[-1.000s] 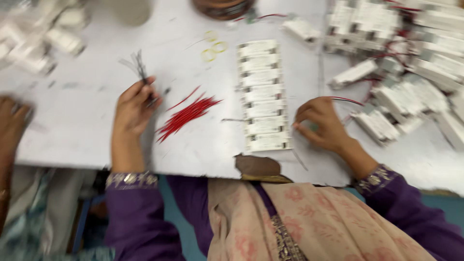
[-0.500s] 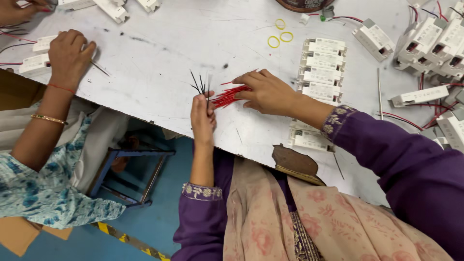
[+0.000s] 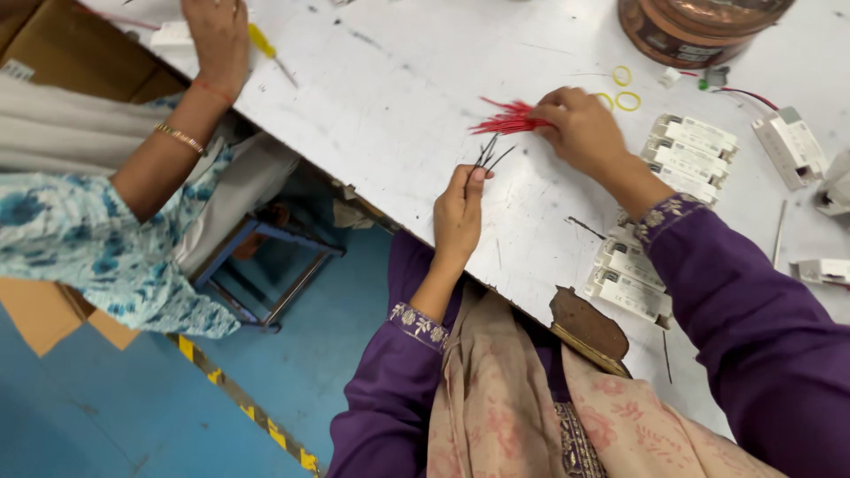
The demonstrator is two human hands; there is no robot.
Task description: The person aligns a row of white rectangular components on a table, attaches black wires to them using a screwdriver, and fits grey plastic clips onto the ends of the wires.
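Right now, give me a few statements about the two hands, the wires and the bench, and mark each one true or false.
1. The left hand pinches a few thin dark wires upright between its fingers. True.
2. The right hand rests on a pile of blue wires. False: it is on a bundle of red wires.
3. Yellow rings lie on the white bench near the right hand. True.
4. The white box-shaped modules are stacked on the floor. False: they lie in a row on the bench.
5. Another person's hand is at the bench's far left. True.
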